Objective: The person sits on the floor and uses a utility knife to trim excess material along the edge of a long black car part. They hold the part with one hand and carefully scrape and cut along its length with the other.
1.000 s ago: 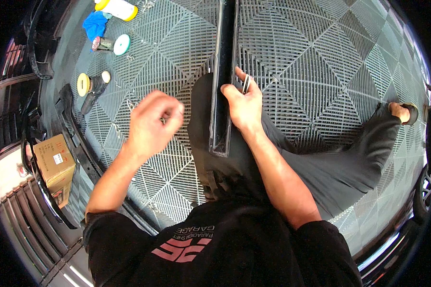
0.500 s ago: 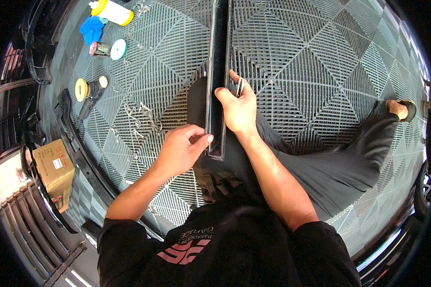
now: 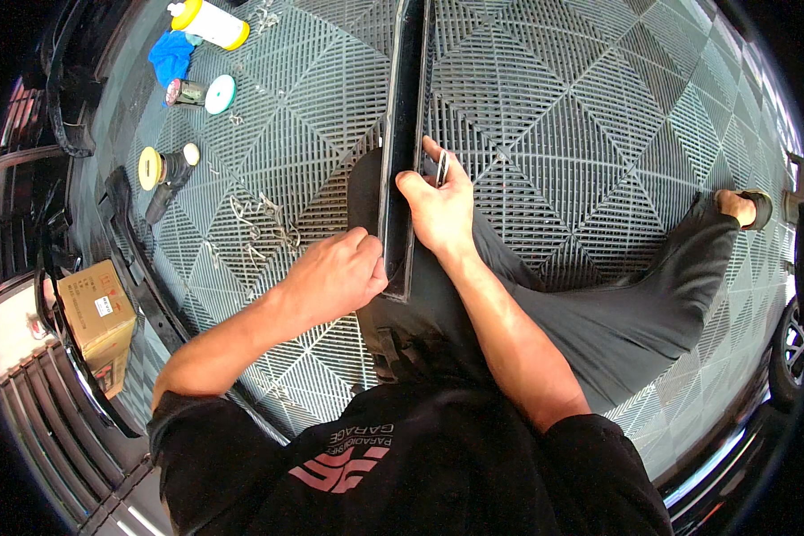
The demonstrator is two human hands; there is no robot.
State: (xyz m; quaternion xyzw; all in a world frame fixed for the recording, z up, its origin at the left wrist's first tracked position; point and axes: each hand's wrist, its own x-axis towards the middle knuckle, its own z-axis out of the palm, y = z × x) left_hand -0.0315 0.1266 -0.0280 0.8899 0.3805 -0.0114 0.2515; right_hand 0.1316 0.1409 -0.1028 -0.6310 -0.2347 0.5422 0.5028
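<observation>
A long, narrow black channel-shaped trim piece [image 3: 402, 116] runs from the top of the view down to my lap, its near end over my dark trousers. My right hand [image 3: 442, 205] grips its right side, thumb over the edge. A slim metallic tool [image 3: 442, 168], its kind unclear, is tucked between that hand's fingers. At the left edge near the lower end, my left hand [image 3: 344, 270] is closed with its back upward. Its fingertips are hidden, so whatever they pinch cannot be made out.
Thin, pale, crumpled strips [image 3: 263, 223] litter the grey slatted floor [image 3: 545, 107] at left. Beyond them lie a polisher [image 3: 171, 179], a teal-ended round tin [image 3: 219, 94], a blue cloth [image 3: 170, 58] and a yellow-and-white bottle [image 3: 210, 24]. A cardboard box [image 3: 96, 308] stands far left.
My left hand has rolled over, from thumb showing along the trim edge to knuckles up and closed. Its elbow has swung outward to the left. My right hand keeps its grip.
</observation>
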